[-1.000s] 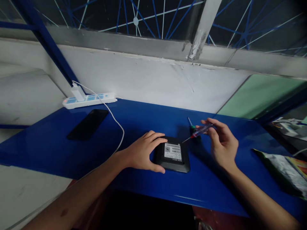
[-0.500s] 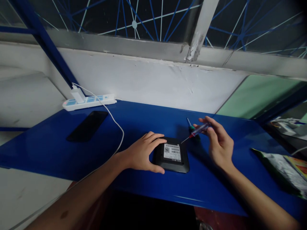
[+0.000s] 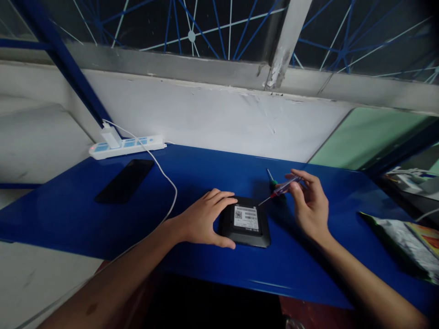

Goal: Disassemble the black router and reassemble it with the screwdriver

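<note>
A flat black electronic device [image 3: 263,230] lies on the blue table with a white printed label [image 3: 246,217] facing up. My left hand [image 3: 205,220] grips it from the left, fingers over its far edge and thumb along the near side. In my right hand [image 3: 313,205] is a screwdriver [image 3: 286,185] with a clear purplish handle and red collar, pinched between thumb and fingers. Its thin shaft slants down to the device's far right corner; the tip seems to touch there. Just behind lies a second screwdriver [image 3: 270,174] with a green handle, partly hidden.
A black phone [image 3: 125,181] lies on the left of the blue table [image 3: 212,169]. Behind it sits a white power strip [image 3: 137,145] with a charger, whose white cable [image 3: 171,183] runs under my left forearm. A shiny packet [image 3: 401,242] is at the right edge.
My right hand has shifted slightly left and its fingers have turned on the screwdriver's handle. The tip stays at the same corner. My left hand and the device look unmoved.
</note>
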Action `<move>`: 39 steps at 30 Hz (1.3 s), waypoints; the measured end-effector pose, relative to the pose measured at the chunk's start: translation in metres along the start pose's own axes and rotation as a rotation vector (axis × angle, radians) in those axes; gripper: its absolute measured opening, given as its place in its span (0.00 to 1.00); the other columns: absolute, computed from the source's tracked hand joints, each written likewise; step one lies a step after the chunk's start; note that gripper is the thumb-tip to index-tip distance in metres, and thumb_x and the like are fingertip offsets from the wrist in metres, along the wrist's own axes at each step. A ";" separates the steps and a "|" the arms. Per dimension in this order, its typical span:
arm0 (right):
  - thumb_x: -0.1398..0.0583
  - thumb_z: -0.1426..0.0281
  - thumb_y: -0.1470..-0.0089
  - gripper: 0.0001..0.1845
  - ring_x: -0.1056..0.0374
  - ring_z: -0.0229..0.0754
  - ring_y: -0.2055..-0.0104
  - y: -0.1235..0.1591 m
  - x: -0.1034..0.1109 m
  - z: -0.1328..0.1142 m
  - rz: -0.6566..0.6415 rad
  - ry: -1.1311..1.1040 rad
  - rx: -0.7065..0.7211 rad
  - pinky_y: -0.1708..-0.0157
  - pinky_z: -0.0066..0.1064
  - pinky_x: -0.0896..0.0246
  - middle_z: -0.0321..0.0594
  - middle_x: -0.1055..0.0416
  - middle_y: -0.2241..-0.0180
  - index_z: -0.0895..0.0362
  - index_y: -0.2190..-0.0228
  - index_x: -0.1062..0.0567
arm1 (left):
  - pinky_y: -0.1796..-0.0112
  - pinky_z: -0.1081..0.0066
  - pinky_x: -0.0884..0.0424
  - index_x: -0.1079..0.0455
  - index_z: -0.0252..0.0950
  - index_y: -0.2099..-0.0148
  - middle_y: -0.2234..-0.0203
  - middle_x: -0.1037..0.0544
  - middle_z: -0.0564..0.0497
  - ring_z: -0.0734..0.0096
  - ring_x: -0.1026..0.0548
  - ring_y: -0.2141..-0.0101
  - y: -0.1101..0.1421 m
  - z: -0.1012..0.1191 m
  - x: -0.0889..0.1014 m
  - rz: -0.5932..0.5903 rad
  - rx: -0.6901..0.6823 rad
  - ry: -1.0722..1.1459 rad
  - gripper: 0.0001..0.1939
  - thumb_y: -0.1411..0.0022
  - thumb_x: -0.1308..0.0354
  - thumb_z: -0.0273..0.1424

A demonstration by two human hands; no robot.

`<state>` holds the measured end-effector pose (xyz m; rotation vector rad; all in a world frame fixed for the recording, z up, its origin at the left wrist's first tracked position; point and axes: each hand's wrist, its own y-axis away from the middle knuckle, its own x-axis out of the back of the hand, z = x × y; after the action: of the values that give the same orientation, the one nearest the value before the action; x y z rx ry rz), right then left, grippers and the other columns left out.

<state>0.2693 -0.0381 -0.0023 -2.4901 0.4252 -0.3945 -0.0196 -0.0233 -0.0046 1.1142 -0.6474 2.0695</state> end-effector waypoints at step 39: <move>0.37 0.65 0.39 0.17 0.25 0.37 0.71 -0.001 0.000 0.000 0.023 0.000 0.000 0.70 0.31 0.25 0.36 0.26 0.66 0.49 0.48 0.27 | 0.39 0.40 0.40 0.41 0.41 0.33 0.33 0.39 0.41 0.40 0.39 0.37 0.000 0.000 0.001 -0.005 0.011 -0.022 0.51 0.53 0.32 0.58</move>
<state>0.2696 -0.0374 -0.0016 -2.4829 0.4535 -0.3850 -0.0202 -0.0233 -0.0036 1.1458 -0.6442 2.0618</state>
